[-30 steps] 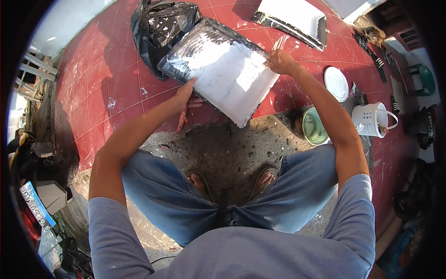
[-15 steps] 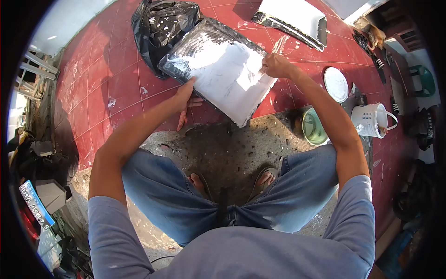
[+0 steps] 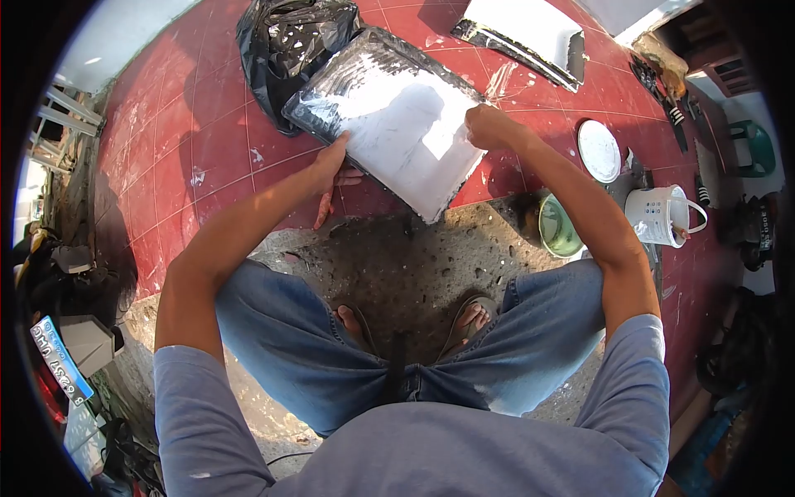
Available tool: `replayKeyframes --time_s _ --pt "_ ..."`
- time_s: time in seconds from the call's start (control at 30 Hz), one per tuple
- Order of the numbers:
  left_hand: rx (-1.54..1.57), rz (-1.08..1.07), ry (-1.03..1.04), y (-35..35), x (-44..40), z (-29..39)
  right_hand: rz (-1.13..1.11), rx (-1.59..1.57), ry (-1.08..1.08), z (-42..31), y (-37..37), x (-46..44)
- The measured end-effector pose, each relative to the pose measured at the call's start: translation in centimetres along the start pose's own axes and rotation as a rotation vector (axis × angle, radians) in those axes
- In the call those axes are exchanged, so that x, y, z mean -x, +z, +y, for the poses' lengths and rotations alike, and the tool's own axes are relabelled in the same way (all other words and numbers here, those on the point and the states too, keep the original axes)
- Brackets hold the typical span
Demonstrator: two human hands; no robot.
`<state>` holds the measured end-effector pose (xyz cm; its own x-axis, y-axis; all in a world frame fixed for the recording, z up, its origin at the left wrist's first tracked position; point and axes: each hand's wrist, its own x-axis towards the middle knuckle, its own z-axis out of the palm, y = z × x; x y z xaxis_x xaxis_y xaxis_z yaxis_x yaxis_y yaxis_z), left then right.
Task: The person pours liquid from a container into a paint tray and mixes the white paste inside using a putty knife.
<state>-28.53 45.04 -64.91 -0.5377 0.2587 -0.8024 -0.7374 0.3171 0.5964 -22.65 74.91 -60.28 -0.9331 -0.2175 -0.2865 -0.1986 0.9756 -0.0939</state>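
Rect. panel [image 3: 406, 145] w/ dark rim & streaky white coat, upper ctr. of frame, L hand [image 3: 334, 163] grasping its lower-left edge, R hand [image 3: 490, 127] clenched at right edge (contents hidden, can't tell), crinkly black plastic bag [image 3: 269, 62] upper left.

White-smeared panel [image 3: 397, 124], left grip [image 3: 334, 161] touching, red tiles [image 3: 178, 166]

The head view looks steeply down on both hands [image 3: 334, 161] [image 3: 490, 127].

The right hand [image 3: 490, 127] is hiding its curled fingertips. Beyond the left hand [image 3: 334, 161], the view's top edge is cutting off a black bag [image 3: 286, 62]. Right of the right hand, markings on a bucket [image 3: 654, 211] are looking illegibly small.
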Motion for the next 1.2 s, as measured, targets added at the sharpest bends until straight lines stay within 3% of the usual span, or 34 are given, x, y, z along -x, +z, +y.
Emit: replayKeyframes --time_s 0.03,0.13,0.27,0.4,0.53,0.67,0.8,0.93,1.07,1.1,1.2 --pt "0.014 -0.020 -0.003 -0.1 -0.1 0.1 -0.055 -0.010 -0.066 -0.4 0.0 0.0" --pt "0.043 -0.071 -0.010 -0.3 -0.2 -0.1 0.076 -0.070 -0.033 -0.3 -0.1 -0.1" --pt "0.034 -0.070 -0.001 -0.2 0.0 0.1 0.015 -0.010 0.055 -1.1 0.6 0.7" --pt "0.047 -0.044 -0.011 -0.2 -0.3 0.0 -0.068 -0.034 -0.153 -2.2 -0.6 0.3" --pt "0.043 -0.050 0.002 -0.2 0.0 0.1 -0.008 -0.013 0.086 -2.4 0.3 1.1" --pt "0.043 -0.058 0.010 -0.3 -0.2 0.0 0.002 -0.096 -0.151 -4.0 0.4 0.7" --pt "0.028 -0.063 0.014 -0.2 -0.1 -0.1 -0.051 0.054 0.061 -4.4 -0.8 1.4" --pt "0.032 -0.017 0.029 -0.2 -0.6 -0.3 -0.107 -0.027 -0.134 -5.6 1.0 1.0" --pt "0.039 -0.053 -0.005 -0.2 -0.6 -0.3 0.027 0.006 0.042 -4.4 0.9 1.1" --pt "0.027 -0.053 -0.002 -0.3 -0.5 -0.2 -0.133 -0.037 0.052 -5.2 -0.7 1.8" --pt "0.034 -0.073 0.010 -0.4 -0.6 -0.3 -0.073 -0.093 -0.080 -6.8 0.8 2.0"
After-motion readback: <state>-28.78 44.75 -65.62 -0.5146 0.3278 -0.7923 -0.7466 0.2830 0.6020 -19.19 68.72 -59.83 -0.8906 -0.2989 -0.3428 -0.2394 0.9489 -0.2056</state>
